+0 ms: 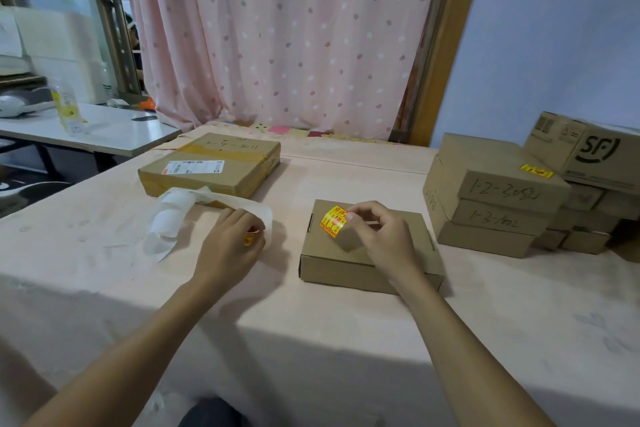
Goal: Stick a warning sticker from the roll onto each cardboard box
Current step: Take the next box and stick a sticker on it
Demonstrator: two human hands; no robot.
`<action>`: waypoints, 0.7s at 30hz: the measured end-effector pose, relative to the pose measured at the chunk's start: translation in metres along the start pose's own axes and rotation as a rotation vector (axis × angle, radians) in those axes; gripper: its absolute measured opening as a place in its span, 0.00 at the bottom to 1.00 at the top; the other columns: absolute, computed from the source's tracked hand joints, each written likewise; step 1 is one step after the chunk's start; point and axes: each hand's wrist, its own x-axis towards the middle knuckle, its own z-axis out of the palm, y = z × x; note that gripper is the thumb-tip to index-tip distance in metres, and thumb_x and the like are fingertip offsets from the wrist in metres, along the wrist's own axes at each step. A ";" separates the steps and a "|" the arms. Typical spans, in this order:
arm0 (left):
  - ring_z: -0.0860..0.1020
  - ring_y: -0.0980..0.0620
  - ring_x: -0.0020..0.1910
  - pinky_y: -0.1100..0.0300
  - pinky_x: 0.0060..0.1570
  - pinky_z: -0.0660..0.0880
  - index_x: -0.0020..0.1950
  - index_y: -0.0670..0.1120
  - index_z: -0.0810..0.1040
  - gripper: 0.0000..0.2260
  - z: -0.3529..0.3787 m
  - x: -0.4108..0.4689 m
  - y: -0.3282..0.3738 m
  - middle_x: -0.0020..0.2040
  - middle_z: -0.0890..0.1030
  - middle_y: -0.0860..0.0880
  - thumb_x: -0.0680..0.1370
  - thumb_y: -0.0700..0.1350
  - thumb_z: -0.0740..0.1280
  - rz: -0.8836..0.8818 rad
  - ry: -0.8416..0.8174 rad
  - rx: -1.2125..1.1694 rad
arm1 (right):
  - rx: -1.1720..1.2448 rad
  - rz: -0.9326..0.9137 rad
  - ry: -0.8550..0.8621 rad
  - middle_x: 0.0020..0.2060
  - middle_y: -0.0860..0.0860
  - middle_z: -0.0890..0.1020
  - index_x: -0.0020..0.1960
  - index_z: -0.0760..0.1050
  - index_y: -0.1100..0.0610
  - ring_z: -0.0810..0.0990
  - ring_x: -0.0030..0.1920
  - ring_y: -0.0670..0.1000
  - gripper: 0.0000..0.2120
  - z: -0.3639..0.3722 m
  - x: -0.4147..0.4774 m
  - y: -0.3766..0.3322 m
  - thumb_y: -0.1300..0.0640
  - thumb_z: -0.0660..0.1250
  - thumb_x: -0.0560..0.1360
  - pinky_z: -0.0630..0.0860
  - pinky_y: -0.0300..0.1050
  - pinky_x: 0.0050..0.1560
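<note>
The warning sticker (333, 221), a glossy yellow square with red print, curls slightly between the thumb and forefinger of the right hand (379, 234), which pinches its right edge. It sits over the far left corner of the small cardboard box (349, 262). Whether its lower edge already touches the lid cannot be told.

The box is flat and rectangular, of plain matte brown board with a tucked lid, and lies at the middle of the table. To its left, apart from it, the left hand (230, 248) rests on the cloth with its fingers curled round the sticker roll (248, 239), of which only a scrap of yellow-orange shows. A white, translucent backing strip (173, 218) loops away from that hand in loose coils.

Behind the strip lies a wide, flat parcel (211, 166), taped and bearing a printed label. At the right edge stands a stack of boxes (495, 198) with handwritten numbers, the top one carrying a yellow sticker. A pale pink tablecloth (104, 253), faintly stained, covers the table. Bare cloth lies between the small box and the stack, and more along the near edge.
</note>
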 end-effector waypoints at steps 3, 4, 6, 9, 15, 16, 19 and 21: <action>0.71 0.53 0.46 0.58 0.40 0.69 0.46 0.47 0.79 0.06 0.002 0.006 0.022 0.45 0.78 0.55 0.75 0.38 0.73 0.037 0.020 -0.051 | -0.009 0.006 -0.011 0.41 0.43 0.85 0.44 0.82 0.50 0.81 0.45 0.44 0.04 -0.007 -0.001 0.001 0.58 0.75 0.75 0.75 0.38 0.44; 0.71 0.54 0.46 0.59 0.40 0.69 0.47 0.48 0.80 0.06 0.004 0.009 0.032 0.44 0.78 0.56 0.75 0.38 0.73 0.047 0.021 -0.091 | -0.017 0.008 -0.017 0.42 0.44 0.85 0.44 0.82 0.50 0.81 0.45 0.43 0.04 -0.010 -0.001 0.002 0.58 0.75 0.75 0.75 0.39 0.44; 0.71 0.58 0.45 0.61 0.42 0.70 0.46 0.49 0.80 0.06 0.009 0.013 0.050 0.44 0.79 0.59 0.76 0.38 0.72 0.077 0.000 -0.180 | -0.034 0.009 -0.020 0.42 0.44 0.85 0.44 0.82 0.50 0.81 0.44 0.43 0.05 -0.019 -0.001 0.004 0.59 0.76 0.74 0.74 0.39 0.43; 0.72 0.59 0.48 0.63 0.44 0.69 0.49 0.49 0.81 0.04 0.024 0.019 0.075 0.46 0.79 0.60 0.77 0.40 0.70 0.168 -0.095 -0.265 | -0.082 0.011 -0.009 0.42 0.44 0.85 0.45 0.82 0.49 0.81 0.44 0.44 0.06 -0.036 -0.002 0.009 0.59 0.75 0.74 0.74 0.38 0.42; 0.76 0.49 0.54 0.54 0.50 0.74 0.56 0.50 0.82 0.12 0.060 0.022 0.119 0.57 0.79 0.53 0.77 0.47 0.62 0.419 -0.253 -0.212 | -0.125 0.053 0.020 0.42 0.46 0.84 0.45 0.82 0.49 0.80 0.44 0.44 0.05 -0.072 -0.005 0.020 0.59 0.74 0.74 0.73 0.35 0.42; 0.76 0.48 0.53 0.53 0.49 0.75 0.55 0.51 0.83 0.11 0.065 0.021 0.126 0.58 0.79 0.53 0.77 0.47 0.63 0.443 -0.251 -0.204 | -0.116 0.071 0.030 0.41 0.46 0.84 0.45 0.83 0.50 0.80 0.42 0.43 0.05 -0.076 -0.006 0.022 0.60 0.74 0.74 0.73 0.35 0.42; 0.76 0.49 0.53 0.56 0.43 0.74 0.53 0.54 0.84 0.09 0.078 0.016 0.140 0.59 0.79 0.52 0.77 0.46 0.65 0.448 -0.200 -0.204 | -0.123 0.149 0.060 0.39 0.46 0.84 0.44 0.83 0.52 0.80 0.41 0.42 0.05 -0.086 -0.008 0.028 0.61 0.74 0.74 0.74 0.39 0.43; 0.76 0.51 0.54 0.55 0.41 0.75 0.52 0.55 0.83 0.09 0.085 0.015 0.146 0.58 0.79 0.54 0.78 0.48 0.64 0.435 -0.191 -0.201 | -0.193 0.188 0.075 0.40 0.46 0.85 0.43 0.82 0.51 0.81 0.42 0.44 0.04 -0.093 -0.008 0.035 0.59 0.74 0.73 0.76 0.44 0.45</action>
